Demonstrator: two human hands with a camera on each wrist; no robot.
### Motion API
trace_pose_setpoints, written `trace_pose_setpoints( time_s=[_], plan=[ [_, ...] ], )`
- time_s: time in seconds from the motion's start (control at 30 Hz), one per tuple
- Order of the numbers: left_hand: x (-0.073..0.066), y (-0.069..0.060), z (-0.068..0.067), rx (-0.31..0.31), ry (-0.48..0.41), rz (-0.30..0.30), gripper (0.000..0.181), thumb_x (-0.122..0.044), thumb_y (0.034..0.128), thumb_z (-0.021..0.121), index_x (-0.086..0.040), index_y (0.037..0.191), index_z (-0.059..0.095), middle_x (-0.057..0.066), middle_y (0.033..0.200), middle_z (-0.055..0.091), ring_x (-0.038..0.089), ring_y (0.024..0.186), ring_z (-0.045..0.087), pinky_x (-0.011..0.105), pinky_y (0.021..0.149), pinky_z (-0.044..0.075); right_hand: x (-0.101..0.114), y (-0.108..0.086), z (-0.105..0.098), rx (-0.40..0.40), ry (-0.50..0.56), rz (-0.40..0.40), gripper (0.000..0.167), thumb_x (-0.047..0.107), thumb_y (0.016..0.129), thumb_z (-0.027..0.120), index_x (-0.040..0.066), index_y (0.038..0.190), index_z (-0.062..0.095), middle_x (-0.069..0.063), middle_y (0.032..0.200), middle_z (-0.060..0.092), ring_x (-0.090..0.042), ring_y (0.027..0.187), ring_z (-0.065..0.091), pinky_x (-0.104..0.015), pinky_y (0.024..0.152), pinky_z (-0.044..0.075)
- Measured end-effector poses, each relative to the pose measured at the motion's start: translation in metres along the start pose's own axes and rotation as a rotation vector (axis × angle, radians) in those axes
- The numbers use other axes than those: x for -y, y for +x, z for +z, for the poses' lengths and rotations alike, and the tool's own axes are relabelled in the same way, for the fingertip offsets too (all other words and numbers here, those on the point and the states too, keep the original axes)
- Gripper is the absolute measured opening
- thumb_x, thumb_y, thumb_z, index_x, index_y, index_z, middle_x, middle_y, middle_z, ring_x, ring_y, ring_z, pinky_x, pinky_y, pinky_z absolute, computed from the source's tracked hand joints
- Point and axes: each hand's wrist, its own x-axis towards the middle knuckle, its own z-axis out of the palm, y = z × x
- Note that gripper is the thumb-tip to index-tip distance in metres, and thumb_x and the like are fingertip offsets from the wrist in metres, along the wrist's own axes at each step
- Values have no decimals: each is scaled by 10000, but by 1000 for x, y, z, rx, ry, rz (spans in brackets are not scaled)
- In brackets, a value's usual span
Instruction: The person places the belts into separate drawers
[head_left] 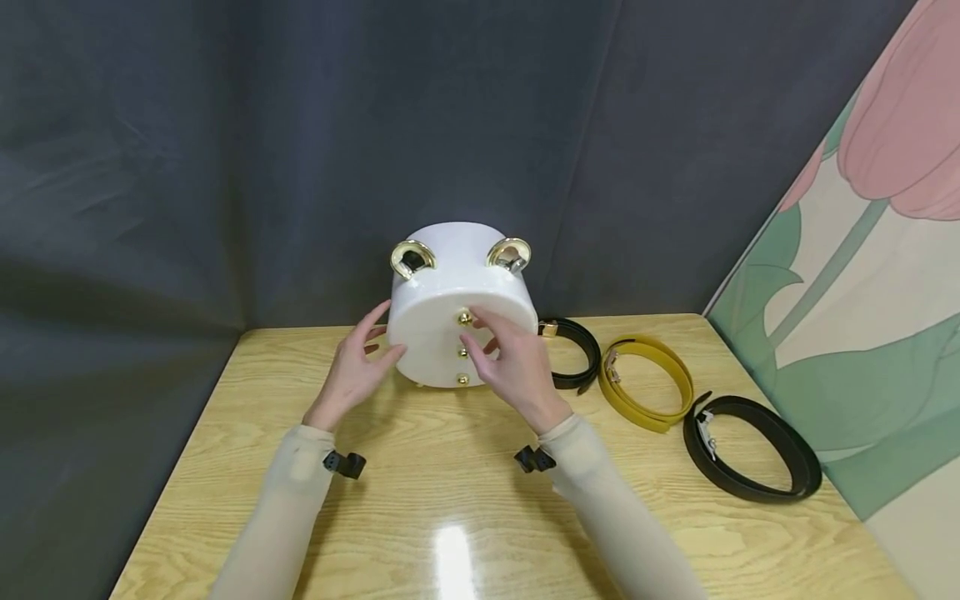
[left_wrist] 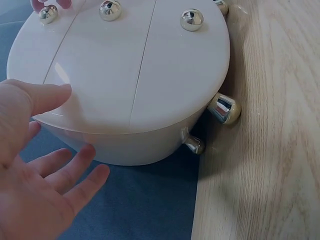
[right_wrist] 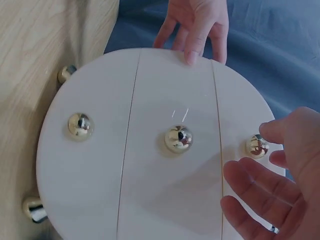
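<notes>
A white rounded drawer box (head_left: 427, 333) stands on the table with its front facing me, carrying gold ball knobs, two of them being the middle knob (right_wrist: 178, 139) and the lower knob (right_wrist: 80, 126). My left hand (head_left: 352, 373) is at the box's left side, thumb over the front edge and fingers loosely spread along the side wall. My right hand (head_left: 517, 362) is at the top knob (right_wrist: 257, 146), thumb and a fingertip close around it; whether they touch it is unclear. Its other fingers lie loosely bent before the front panel.
Gold rings (head_left: 412, 257) top the box, and gold feet (left_wrist: 225, 108) support it. To its right lie a coiled black belt (head_left: 588, 342), a yellow belt (head_left: 678, 375) and another black belt (head_left: 795, 450). A dark curtain (head_left: 375, 125) hangs behind the wooden table (head_left: 397, 500).
</notes>
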Motion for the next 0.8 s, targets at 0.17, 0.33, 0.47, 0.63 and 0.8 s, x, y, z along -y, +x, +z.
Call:
trace_pose_setpoints(
  time_s=[0.17,0.33,0.47,0.63,0.8],
  plan=[
    [1,2,1,7,23,19,769,-164,1031,722,-236,1687,327,164,1701,386,407,1476,499,615,1152,479,0,4,3,-14,-45,-41,314,268,996,772,99,1260,769,-63,1039,817,-156,608,713,-295,520,558],
    [0,2,0,24,55,23,785,-172,1046,702,-257,1704,281,130,1734,334,401,1496,470,604,1152,484,-1,7,7,-37,-36,-62,286,248,977,799,100,1222,782,-58,1004,820,-137,576,698,-288,511,554],
    [1,2,0,28,61,18,789,-170,1053,692,-261,1709,263,134,1736,331,413,1503,463,613,1156,478,-2,8,10,-51,-21,-69,269,215,965,815,94,1203,784,-68,1004,826,-129,567,695,-290,511,559],
    [-1,3,1,35,59,17,789,-169,1053,690,-258,1710,262,133,1736,337,423,1500,468,619,1146,485,-3,9,11,-57,-4,-62,244,164,960,815,79,1187,788,-81,1009,830,-125,548,688,-268,501,555],
    [-2,4,1,34,61,20,782,-167,1053,690,-255,1708,271,132,1731,349,421,1492,480,621,1131,497,-4,9,9,-62,9,-65,236,160,957,816,74,1177,794,-88,1012,831,-132,554,705,-263,513,573]
  ],
)
